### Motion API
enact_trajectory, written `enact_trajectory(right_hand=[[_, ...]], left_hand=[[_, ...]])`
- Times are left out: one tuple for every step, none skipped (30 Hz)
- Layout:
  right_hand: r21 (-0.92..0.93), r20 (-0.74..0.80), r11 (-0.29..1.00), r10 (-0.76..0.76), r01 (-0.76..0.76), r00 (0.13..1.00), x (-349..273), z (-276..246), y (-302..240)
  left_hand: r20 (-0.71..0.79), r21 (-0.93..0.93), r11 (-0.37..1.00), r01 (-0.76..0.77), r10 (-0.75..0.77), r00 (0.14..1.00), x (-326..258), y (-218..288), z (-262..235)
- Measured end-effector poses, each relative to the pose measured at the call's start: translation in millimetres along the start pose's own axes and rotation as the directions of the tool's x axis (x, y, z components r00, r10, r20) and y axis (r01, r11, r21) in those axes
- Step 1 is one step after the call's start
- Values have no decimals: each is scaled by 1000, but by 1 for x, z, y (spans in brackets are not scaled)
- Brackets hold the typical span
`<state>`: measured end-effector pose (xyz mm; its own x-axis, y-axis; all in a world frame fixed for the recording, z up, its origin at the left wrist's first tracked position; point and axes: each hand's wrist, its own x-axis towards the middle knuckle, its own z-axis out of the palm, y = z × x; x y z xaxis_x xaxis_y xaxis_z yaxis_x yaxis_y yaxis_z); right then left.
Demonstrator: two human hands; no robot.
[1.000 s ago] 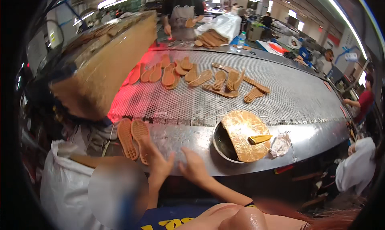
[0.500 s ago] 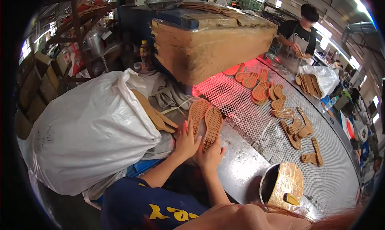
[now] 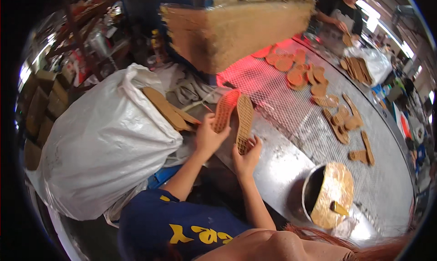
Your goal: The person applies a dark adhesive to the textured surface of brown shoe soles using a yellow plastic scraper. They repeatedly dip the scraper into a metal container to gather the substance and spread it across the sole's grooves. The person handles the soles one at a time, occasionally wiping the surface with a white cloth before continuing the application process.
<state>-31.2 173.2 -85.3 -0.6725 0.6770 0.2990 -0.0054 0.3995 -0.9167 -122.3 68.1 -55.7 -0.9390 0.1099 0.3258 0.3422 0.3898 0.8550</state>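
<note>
1. While both forearms are reaching up from the lower edge, the left hand [image 3: 207,136] is gripping the near end of one sole [image 3: 226,110], fingers curled and clamped on its edge.
2. Just right of those fingers, the right hand [image 3: 247,157] is holding the heel end of a second sole [image 3: 244,122], thumb and fingers pinched on it; the tread is facing up.
3. Both soles are lying side by side, nearly touching, tips pointing away from the fingers toward the red-lit mesh belt [image 3: 291,111].
4. Beyond the fingertips, a large tan box [image 3: 236,27] is hanging over the belt's far end.
5. Left of the left fingers, a white sack [image 3: 100,143] is standing full, with more soles [image 3: 166,108] sticking out of its mouth, near the knuckles.
6. Right of and nearer than the right fingers, a pot [image 3: 330,195] crusted with yellow glue is sitting on the steel rim, well apart from both hands.
7. Far past the fingers, loose soles [image 3: 318,79] are lying scattered on the mesh, and another person [image 3: 341,15] is working at the belt.
</note>
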Motion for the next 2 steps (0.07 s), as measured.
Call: enact_trajectory(right_hand=[[58, 21, 998, 11, -12, 1000, 2, -4, -2], [139, 51, 983, 112, -118, 992, 1, -10, -6]], left_hand=[[31, -160, 975, 157, -154, 988, 0, -1, -2], [66, -168, 978, 126, -117, 991, 0, 3, 7]])
